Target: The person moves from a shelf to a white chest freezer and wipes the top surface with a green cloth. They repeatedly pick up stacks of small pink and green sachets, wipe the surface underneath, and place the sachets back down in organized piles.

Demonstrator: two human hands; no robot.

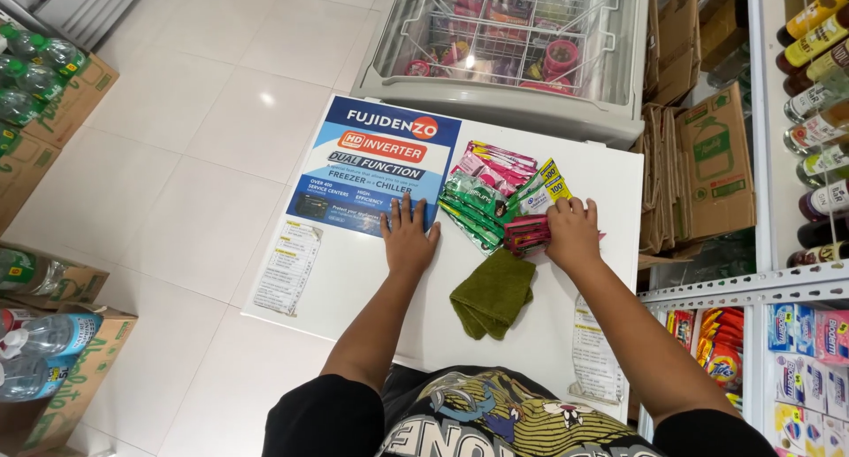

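just under right hand (573, 236): red sachets (525, 233)

Folded olive-green cloth (492, 293) lying on white surface (371, 289), near its front edge. Blue printed poster (371, 156) stuck flat to the surface's left half, small white printed sheet (288, 267) just below it. Glass-topped chest freezer (508, 46) beyond, wire baskets of coloured packs inside. Flattened brown cardboard boxes (707, 165) standing upright at right, between surface and metal shelf rack (778, 284). Rows of bottles (818, 94) on upper shelf, boxed and bagged goods (761, 342) on lower. At left, open brown cartons of clear plastic water bottles (44, 342) on pale tiled floor (203, 147).
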